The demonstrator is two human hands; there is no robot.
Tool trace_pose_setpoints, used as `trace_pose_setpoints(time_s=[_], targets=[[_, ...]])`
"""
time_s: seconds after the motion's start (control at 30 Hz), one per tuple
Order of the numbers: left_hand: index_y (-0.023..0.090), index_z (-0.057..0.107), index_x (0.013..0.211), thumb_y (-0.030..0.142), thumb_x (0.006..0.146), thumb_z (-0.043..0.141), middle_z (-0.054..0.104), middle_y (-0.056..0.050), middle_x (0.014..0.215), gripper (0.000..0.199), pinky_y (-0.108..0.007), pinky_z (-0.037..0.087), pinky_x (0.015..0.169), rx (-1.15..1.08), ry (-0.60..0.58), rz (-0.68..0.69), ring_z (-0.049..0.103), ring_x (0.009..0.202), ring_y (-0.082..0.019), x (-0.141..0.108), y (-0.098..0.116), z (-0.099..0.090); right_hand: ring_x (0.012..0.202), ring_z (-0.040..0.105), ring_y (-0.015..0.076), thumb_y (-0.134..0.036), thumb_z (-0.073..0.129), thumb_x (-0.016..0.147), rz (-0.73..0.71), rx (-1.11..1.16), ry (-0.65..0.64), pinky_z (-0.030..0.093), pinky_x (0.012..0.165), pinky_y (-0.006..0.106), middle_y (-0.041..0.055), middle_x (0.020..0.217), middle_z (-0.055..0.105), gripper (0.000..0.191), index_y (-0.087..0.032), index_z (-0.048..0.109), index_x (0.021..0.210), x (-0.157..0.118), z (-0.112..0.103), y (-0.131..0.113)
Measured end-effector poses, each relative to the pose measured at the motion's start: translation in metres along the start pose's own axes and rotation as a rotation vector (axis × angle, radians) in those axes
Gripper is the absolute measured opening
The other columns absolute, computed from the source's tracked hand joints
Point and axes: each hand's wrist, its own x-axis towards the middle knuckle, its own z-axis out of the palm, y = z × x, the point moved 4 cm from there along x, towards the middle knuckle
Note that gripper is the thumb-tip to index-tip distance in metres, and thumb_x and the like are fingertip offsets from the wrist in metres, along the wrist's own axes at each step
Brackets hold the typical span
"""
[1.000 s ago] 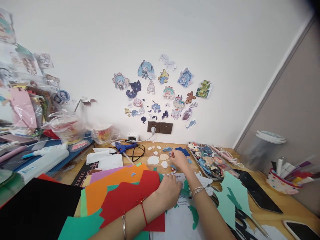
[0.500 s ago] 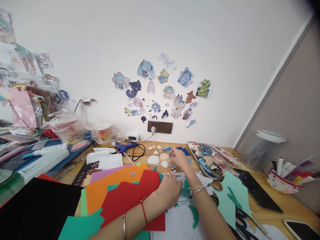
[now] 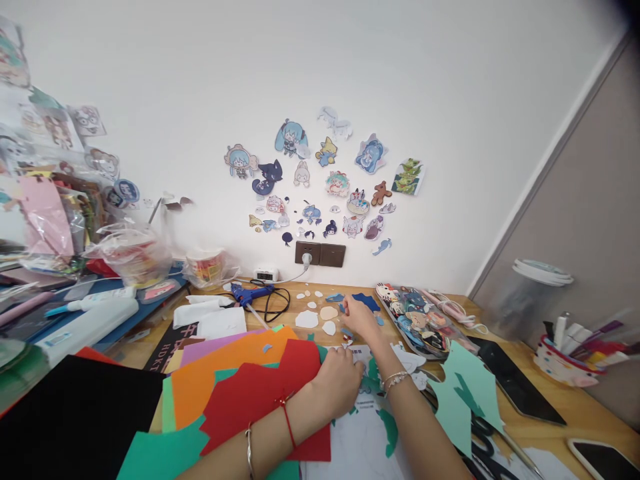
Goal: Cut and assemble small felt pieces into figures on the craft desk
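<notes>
My left hand [image 3: 341, 381] is closed near the top of a printed white sheet [image 3: 365, 447], beside red paper [image 3: 250, 407]; what its fingers hold is too small to make out. Farther back, my right hand [image 3: 359, 317] has its fingertips pinched at small blue paper pieces, next to a dark blue cutout [image 3: 366, 302]. Whether a piece is between those fingertips is hidden. White cutouts [image 3: 307, 319] and a beige one [image 3: 329, 313] lie left of my right hand. Green scraps [image 3: 388, 432] rest on the printed sheet.
Orange paper [image 3: 200, 380] and black paper [image 3: 80, 407] lie at the left. A blue glue gun [image 3: 250, 294] with its cable is behind them. On the right are a sticker-filled tray [image 3: 415, 320], light green paper [image 3: 467, 380], scissors [image 3: 483, 440] and a pen holder [image 3: 570, 363].
</notes>
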Motion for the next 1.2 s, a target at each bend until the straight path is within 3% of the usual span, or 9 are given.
trace_pose_setpoints(time_s=[0.53,0.9,1.2], targets=[[0.013,0.053,0.102,0.03,0.084,0.051,0.055,-0.008,0.103,0.025,-0.039,0.047,0.076,-0.006,0.005,-0.003,0.054,0.093,-0.02,0.0,0.001,0.001,0.089,0.057,0.0164,-0.029,0.05,0.086,0.02,-0.005,-0.076,0.048,0.076,0.035,0.0059,0.104,0.057,0.021,-0.016,0.056,0.102,0.005,0.005,0.003],[0.013,0.053,0.101,0.029,0.084,0.051,0.055,-0.007,0.101,0.024,-0.038,0.047,0.075,-0.016,0.001,-0.005,0.054,0.092,-0.02,-0.002,0.0,-0.003,0.085,0.058,0.0157,-0.03,0.05,0.086,0.12,-0.03,-0.006,0.047,0.075,0.035,0.0044,0.095,0.06,0.019,-0.015,0.057,0.095,0.005,0.001,0.01],[0.013,0.053,0.101,0.029,0.085,0.05,0.055,-0.008,0.102,0.024,-0.038,0.047,0.075,-0.019,0.001,-0.009,0.054,0.092,-0.02,-0.003,-0.001,-0.005,0.08,0.058,0.0152,-0.029,0.05,0.086,0.01,-0.004,0.011,0.049,0.071,0.034,0.0042,0.094,0.058,0.025,-0.014,0.053,0.105,0.003,0.002,0.003]])
